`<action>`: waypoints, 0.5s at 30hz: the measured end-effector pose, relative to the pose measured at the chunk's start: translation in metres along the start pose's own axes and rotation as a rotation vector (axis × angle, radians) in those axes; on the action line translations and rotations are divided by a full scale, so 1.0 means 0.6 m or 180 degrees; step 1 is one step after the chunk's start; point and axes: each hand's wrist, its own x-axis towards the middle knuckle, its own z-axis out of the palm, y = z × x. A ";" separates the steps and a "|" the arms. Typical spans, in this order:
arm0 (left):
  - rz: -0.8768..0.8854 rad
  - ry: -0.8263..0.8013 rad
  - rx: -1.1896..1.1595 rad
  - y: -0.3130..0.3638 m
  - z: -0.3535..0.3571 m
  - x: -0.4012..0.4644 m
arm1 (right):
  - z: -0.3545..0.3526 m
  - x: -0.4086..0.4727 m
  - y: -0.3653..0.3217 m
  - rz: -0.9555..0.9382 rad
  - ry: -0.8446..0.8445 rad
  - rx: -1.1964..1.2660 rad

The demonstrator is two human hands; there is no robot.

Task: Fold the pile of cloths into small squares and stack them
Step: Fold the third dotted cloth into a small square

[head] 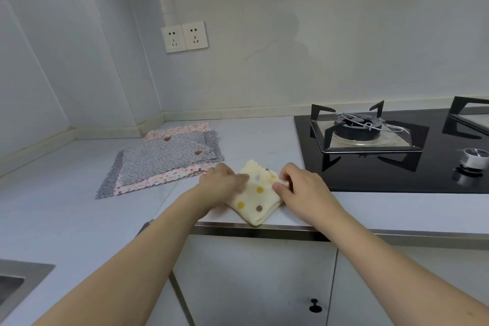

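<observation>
Two hands work a folded cream polka-dot cloth (258, 194) at the lower centre of the frame.

Left hand (221, 184) presses flat on its left side, fingers blurred; right hand (301, 185) pinches its right edge. The cloth lies near the counter's (66, 214) front edge, with grey and pink floral cloths (161, 161) spread just left and a gas hob (397, 151) right.

I stand at a pale grey surface (264, 135) that runs into a corner of plain, pale walls (317, 34). A double socket (184, 36) sits on the wall ahead of me. To my right lies a black glass hob (397, 174) with a burner (357, 127) and a silver knob (472, 158). Below are grey cabinet doors (254, 280); at my lower left, what seems a sink edge (16, 278).
</observation>
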 end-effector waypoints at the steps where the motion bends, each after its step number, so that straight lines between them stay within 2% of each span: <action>1: -0.0059 0.0180 -0.0139 -0.001 0.002 0.015 | -0.002 -0.002 -0.001 -0.0028 -0.0003 0.0162; 5: -0.0045 0.0093 -0.0524 0.016 0.012 0.038 | -0.005 -0.003 0.004 -0.0037 0.0038 0.0851; 9: -0.0259 -0.0345 -0.1141 0.041 0.010 0.043 | -0.004 0.002 0.014 0.0211 0.0252 0.1427; 12: 0.0081 -0.0324 -0.1141 0.032 0.017 0.050 | 0.001 0.009 0.024 0.0407 0.0451 0.1754; 15: 0.0709 0.0150 -0.1487 0.006 0.041 0.059 | 0.004 0.016 0.030 0.0656 0.0562 0.2232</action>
